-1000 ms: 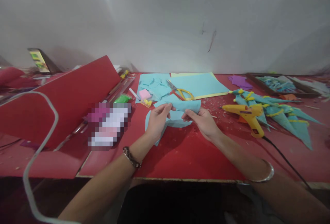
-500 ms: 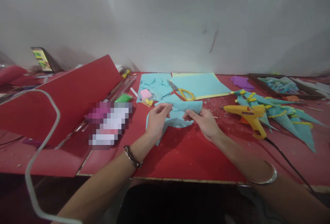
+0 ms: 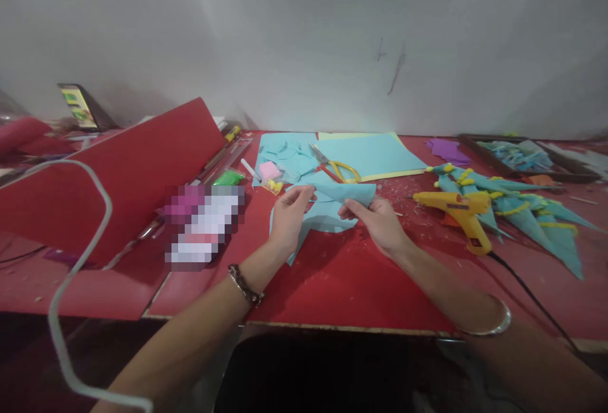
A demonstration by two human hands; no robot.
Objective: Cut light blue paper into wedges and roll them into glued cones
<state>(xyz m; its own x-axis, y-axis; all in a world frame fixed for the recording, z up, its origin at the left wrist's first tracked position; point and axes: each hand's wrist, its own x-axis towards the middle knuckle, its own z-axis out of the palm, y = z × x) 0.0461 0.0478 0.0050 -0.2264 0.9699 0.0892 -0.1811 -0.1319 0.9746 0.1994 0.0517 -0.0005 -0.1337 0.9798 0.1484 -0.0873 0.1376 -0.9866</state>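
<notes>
A rolled piece of light blue paper (image 3: 354,193) is stretched between my hands above the red table. My left hand (image 3: 291,210) pinches its narrow left end. On the wider right end, my right hand (image 3: 377,218) is closed with the thumb on top. Beneath them lies more cut blue paper (image 3: 327,218). Scissors with yellow and red handles (image 3: 339,169) lie just beyond the roll, partly on flat blue sheets (image 3: 370,154). Blue scraps (image 3: 289,158) are heaped to their left.
A yellow glue gun (image 3: 458,207) and several blue paper cones with yellow trim (image 3: 532,223) lie right. Behind them is a brown tray (image 3: 565,169). A red board (image 3: 156,172) leans at left, with a white tube (image 3: 57,311) before it. A phone (image 3: 78,108) stands far left.
The view has shifted very slightly. Both hands keep their hold on the blue paper, with hardly any movement.
</notes>
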